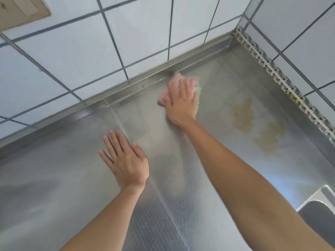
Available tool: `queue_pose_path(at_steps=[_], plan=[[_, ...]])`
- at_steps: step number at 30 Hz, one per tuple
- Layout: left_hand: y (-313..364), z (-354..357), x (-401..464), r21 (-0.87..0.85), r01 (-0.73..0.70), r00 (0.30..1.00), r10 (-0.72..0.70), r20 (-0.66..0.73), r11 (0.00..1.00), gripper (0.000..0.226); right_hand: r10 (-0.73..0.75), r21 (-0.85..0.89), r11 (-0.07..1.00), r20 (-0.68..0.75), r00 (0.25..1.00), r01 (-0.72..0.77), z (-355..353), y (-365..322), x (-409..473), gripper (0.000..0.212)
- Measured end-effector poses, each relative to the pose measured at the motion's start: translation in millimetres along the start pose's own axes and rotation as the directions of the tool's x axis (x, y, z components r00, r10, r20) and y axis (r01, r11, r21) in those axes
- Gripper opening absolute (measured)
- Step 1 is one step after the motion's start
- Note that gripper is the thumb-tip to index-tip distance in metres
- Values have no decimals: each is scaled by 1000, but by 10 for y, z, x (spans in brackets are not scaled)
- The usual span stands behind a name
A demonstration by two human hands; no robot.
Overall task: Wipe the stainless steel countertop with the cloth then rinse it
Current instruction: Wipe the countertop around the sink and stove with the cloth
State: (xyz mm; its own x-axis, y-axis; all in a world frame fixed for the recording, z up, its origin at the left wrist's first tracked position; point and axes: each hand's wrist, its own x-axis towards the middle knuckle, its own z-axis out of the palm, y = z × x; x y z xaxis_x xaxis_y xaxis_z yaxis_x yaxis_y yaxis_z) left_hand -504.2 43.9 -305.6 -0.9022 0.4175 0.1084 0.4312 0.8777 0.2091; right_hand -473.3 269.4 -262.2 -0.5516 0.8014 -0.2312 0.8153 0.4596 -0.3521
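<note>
The cloth (178, 84) looks soft and light, so it should bend and bunch up easily. I think it slides best with a flat palm pushing down on top of it, and it could be pinched by an edge to lift it later for rinsing. If it is wet it may feel a bit slippery on the metal.

It is pink, with a thin green strip showing along its right edge. It looks blurry, so I cannot tell how it is folded.

The cloth lies on the stainless steel countertop (208, 160), far from the person, touching the raised back edge under the white wall tiles (81, 57). The right hand (181, 104) lies flat on it with straight fingers, pressing it down. The left hand (125, 160) is nearer and to the left, fingers straight, resting flat on the bare metal and holding nothing.

To the right of the cloth, well apart, are brownish stains (253, 122). They look like they are not wiped yet. A sink corner (319, 212) shows near the right edge.
</note>
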Motion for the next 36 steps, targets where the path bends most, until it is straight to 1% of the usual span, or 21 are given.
queue_pose_path(at_steps=[2, 5, 8, 10, 11, 12, 14, 15, 17, 18, 19, 20, 21, 24, 26, 28, 30, 32, 34, 35, 36], plan=[[0, -8, 5, 3, -8, 1000, 8, 6, 1000, 63, -167, -31, 985, 34, 985, 168, 166, -241, -229, 57], [-36, -39, -16, -13, -23, 999, 23, 49, 1000, 64, -373, -28, 926, 69, 925, 376, 345, -87, -946, 53], [-3, -103, -14, -34, -11, 997, 13, 80, 999, 64, -470, -56, 877, 104, 877, 477, 327, 457, -1720, 54], [12, -133, -19, -53, -13, 996, 18, 87, 999, 63, -483, -119, 858, 146, 863, 500, 209, 952, -2090, 54], [15, -142, -17, -62, -13, 995, 19, 94, 998, 64, -457, -143, 867, 153, 876, 477, 118, 1188, -2187, 54], [16, -152, -20, -69, -13, 995, 20, 101, 998, 64, -398, -152, 895, 147, 905, 419, 23, 1378, -2230, 54], [3, -153, -23, -77, -15, 994, 23, 102, 997, 64, -209, -114, 969, 94, 973, 219, -94, 1557, -2144, 55], [0, -153, -22, -81, -20, 994, 28, 102, 997, 63, -95, -78, 992, 48, 994, 99, -96, 1516, -2045, 55], [6, -170, -22, -99, -24, 994, 34, 108, 995, 62, 140, 9, 990, -37, 990, -139, -12, 1216, -1831, 55], [3, -184, -26, -108, -26, 993, 39, 114, 994, 62, 235, 55, 971, -64, 970, -232, 53, 1020, -1743, 55], [-3, -201, -32, -116, -31, 992, 46, 121, 993, 61, 292, 90, 954, -80, 953, -285, 121, 832, -1685, 55], [-12, -219, -33, -125, -38, 990, 54, 132, 991, 60, 299, 107, 951, -89, 950, -290, 189, 678, -1677, 55], [-21, -239, -31, -136, -41, 987, 62, 149, 990, 60, 260, 99, 963, -91, 961, -251, 253, 569, -1739, 55], [-32, -317, -69, -199, -96, 972, 135, 194, 975, 53, -6, 13, 1000, -70, 998, 7, 365, 581, -2256, 54], [9, -375, -188, -221, -215, 947, 259, 192, 951, 46, -148, -26, 989, -44, 988, 147, 401, 808, -2723, 54], [78, -418, -372, -226, -349, 898, 394, 196, 909, 45, -201, -65, 978, -21, 979, 199, 377, 1144, -3138, 53], [160, -438, -583, -233, -460, 835, 507, 215, 857, 48, -154, -96, 984, -19, 988, 151, 258, 1531, -3372, 54], [266, -427, -754, -227, -527, 786, 572, 234, 819, 50, -20, -78, 997, -20, 1000, 19, 84, 1862, -3373, 54], [392, -387, -857, -217, -535, 774, 577, 262, 817, 53, 155, -21, 987, -77, 985, -157, -49, 2060, -3135, 53], [454, -360, -892, -213, -513, 783, 555, 280, 831, 55, 271, 29, 963, -122, 955, -269, -102, 2074, -2948, 54], [511, -329, -916, -211, -482, 799, 525, 294, 851, 58, 393, 92, 919, -154, 906, -383, -141, 2036, -2731, 54]])
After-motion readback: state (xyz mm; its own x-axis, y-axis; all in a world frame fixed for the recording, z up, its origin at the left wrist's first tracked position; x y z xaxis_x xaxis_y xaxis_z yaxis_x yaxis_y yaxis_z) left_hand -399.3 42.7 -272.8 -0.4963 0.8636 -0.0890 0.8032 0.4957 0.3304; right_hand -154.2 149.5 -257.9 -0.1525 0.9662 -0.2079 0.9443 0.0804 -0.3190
